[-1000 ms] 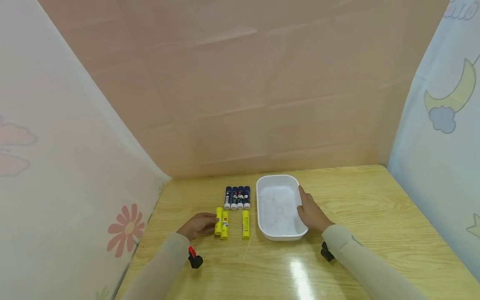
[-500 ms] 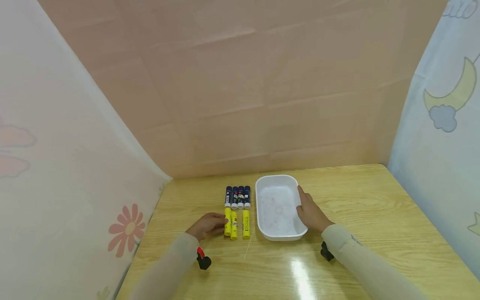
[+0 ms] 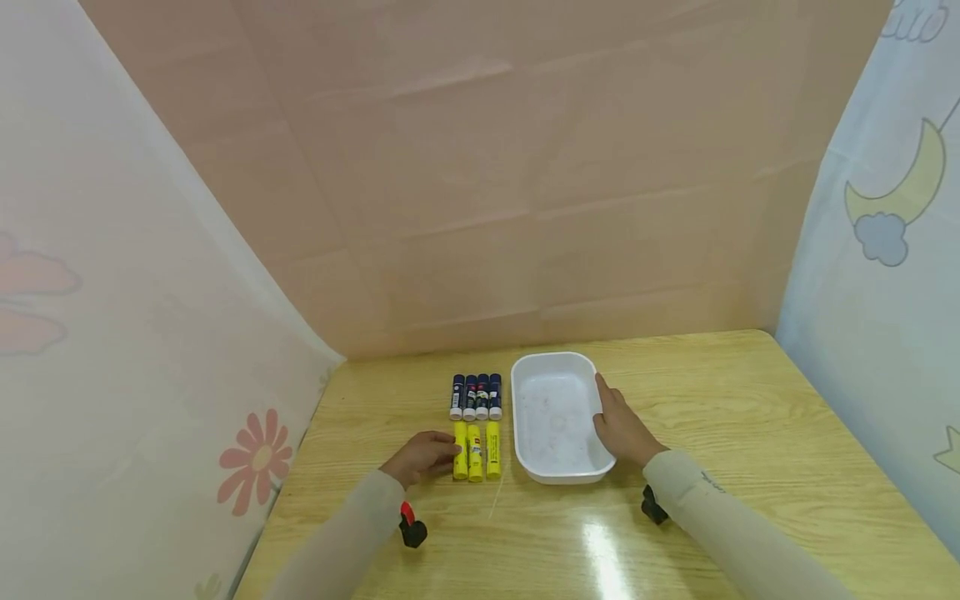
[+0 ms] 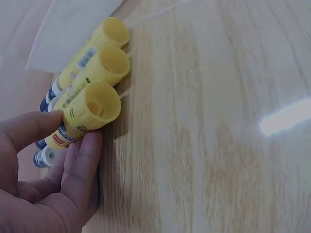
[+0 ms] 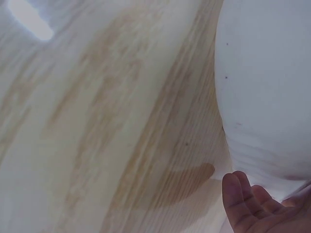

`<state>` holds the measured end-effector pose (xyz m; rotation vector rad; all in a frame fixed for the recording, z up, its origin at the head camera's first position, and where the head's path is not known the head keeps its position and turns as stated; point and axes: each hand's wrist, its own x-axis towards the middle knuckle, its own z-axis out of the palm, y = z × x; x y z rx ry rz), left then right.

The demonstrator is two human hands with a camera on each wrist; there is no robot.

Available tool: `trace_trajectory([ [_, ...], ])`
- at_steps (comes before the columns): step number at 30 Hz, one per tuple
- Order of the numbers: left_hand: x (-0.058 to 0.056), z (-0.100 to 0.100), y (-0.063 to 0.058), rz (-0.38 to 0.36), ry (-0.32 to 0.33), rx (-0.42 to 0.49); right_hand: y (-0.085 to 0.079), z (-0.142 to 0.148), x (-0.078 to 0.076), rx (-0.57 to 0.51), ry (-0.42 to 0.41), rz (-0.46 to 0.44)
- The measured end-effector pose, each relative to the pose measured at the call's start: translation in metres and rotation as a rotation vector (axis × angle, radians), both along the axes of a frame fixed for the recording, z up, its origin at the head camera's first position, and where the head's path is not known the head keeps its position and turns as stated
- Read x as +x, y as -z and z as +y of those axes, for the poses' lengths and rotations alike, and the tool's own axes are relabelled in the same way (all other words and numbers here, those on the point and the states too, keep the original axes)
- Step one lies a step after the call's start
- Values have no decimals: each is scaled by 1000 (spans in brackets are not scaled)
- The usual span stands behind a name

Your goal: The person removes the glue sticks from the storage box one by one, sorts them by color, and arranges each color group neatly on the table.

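Three yellow glue sticks lie side by side on the table. My left hand point(image 3: 426, 457) pinches the leftmost yellow glue stick point(image 4: 80, 114) between thumb and fingers, its hollow round end facing the left wrist camera. The middle yellow glue stick point(image 3: 475, 454) lies right beside it, and the right one point(image 3: 492, 450) is a narrow gap away. Behind them is a row of several navy glue sticks point(image 3: 470, 397) with white ends. My right hand point(image 3: 624, 427) grips the right rim of a white plastic tub point(image 3: 558, 477); in the right wrist view its fingers point(image 5: 238, 201) bend against the tub's outer wall.
The wooden table point(image 3: 720, 400) extends right of the tub and toward the front. A brown covering point(image 3: 525, 167) rises behind its back edge. Patterned cloth walls stand at the left point(image 3: 150, 292) and right point(image 3: 885, 333).
My left hand has slid to the right with its yellow glue stick, and the middle one moved along with it toward the right one. The right hand and tub have stayed put.
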<state>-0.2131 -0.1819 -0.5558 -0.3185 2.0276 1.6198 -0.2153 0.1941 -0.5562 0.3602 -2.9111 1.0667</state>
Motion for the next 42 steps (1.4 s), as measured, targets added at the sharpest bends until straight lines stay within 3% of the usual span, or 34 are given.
trace_trajectory([
  [5,2,6,0,24,30,-65,-3,-1,3,-8,3,-13],
  [9,3,9,-1,27,15,-49,-4,-3,4,-10,4,-18],
  [25,4,13,-3,51,37,-132,-5,-4,4,1,7,-6],
  [36,10,8,-4,37,8,-57,-3,-10,3,-15,-12,-19],
  [42,8,7,-3,26,18,-59,2,-10,3,-6,-6,7],
])
